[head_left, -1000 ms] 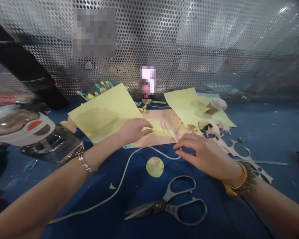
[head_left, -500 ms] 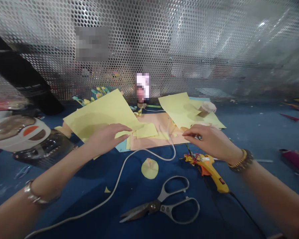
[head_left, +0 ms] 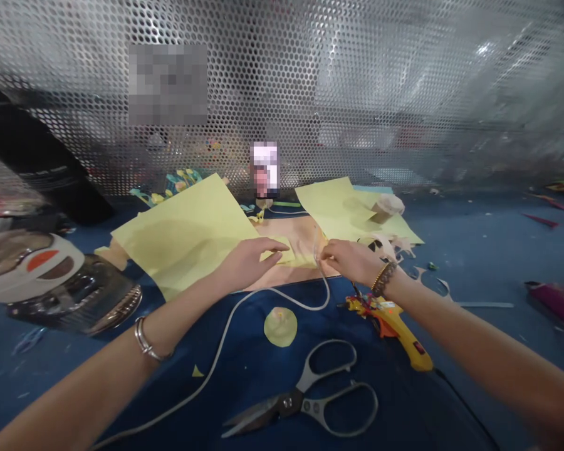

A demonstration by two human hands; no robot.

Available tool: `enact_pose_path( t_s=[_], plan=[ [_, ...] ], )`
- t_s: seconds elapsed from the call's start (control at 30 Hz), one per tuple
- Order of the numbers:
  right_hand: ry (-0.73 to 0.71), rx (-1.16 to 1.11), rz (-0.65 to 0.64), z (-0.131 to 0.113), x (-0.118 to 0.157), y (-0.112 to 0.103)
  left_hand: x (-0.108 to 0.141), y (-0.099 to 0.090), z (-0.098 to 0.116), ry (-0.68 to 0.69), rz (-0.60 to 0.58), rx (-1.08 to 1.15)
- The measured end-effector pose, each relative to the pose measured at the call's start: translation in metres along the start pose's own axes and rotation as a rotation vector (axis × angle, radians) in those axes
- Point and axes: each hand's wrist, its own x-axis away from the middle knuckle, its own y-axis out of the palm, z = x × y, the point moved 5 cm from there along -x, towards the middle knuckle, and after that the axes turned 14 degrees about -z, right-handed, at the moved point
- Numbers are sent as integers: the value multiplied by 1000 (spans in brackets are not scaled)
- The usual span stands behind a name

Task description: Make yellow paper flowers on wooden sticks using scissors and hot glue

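My left hand [head_left: 249, 263] reaches over the pink sheet [head_left: 301, 227], its fingers stretched out and the thumb apart. Its fingertips are at a small yellow paper piece [head_left: 289, 255]. Opposite it, my right hand [head_left: 352, 262] has its fingers closed in a pinch at the sheet's right side, close to a white cable [head_left: 314, 307]; what it holds, if anything, is hidden. A large yellow sheet [head_left: 188, 235] lies beyond my left hand. In front of both hands lies a round yellow paper piece [head_left: 281, 327], with open scissors [head_left: 294, 401] nearer to me.
A yellow glue gun [head_left: 399, 329] lies below my right forearm. Another yellow sheet [head_left: 333, 210] carries a small pale roll [head_left: 388, 207]. At left stand a clear container [head_left: 59, 275] and a black tube [head_left: 42, 156]. A phone [head_left: 265, 169] leans against the perforated metal panel [head_left: 301, 81].
Both hands have moved: my left hand to the right over the small yellow paper, my right hand to the left toward the cable. The view has shifted slightly.
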Motion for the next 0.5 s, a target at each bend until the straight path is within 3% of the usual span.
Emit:
enact_pose_path(
  t_s=[0.17, 0.33, 0.5],
  plan=[
    [-118, -336, 32, -22, -2, -10, -2, 9, 13, 39, 23, 343],
    [-182, -575, 75, -47, -6, -2, 1, 22, 18, 65, 15, 779],
    [-138, -602, 190, -53, 20, -11, 13, 23, 4, -52, 147, 868]
  ],
)
